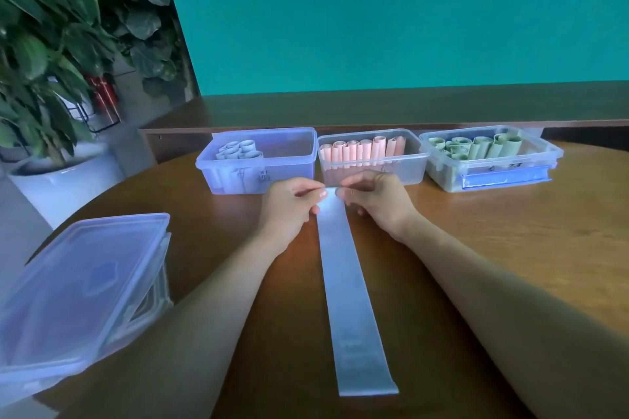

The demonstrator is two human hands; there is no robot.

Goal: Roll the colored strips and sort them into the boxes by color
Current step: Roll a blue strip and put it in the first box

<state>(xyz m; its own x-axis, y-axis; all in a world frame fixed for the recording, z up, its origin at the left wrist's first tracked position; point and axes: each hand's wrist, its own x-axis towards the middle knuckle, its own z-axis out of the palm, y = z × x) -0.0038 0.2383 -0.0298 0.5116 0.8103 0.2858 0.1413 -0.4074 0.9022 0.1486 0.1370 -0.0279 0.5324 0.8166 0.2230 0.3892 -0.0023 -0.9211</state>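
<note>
A long pale blue strip (pixel 347 296) lies flat on the wooden table (pixel 510 235), running from the near edge toward the boxes. My left hand (pixel 289 207) and my right hand (pixel 374 201) pinch its far end from either side, fingertips nearly meeting. Behind the hands stand three clear boxes: the left box (pixel 292 146) holds several blue rolls (pixel 238 150), the middle box (pixel 417 160) several pink rolls (pixel 360 150), the right box (pixel 544 160) several green rolls (pixel 476 146).
A lidded clear box (pixel 78 289) sits at the table's near left corner. A white pot (pixel 61 187) with a leafy plant (pixel 51 27) stands on the floor to the left. A dark wooden ledge (pixel 374 109) and a teal wall rise behind the boxes.
</note>
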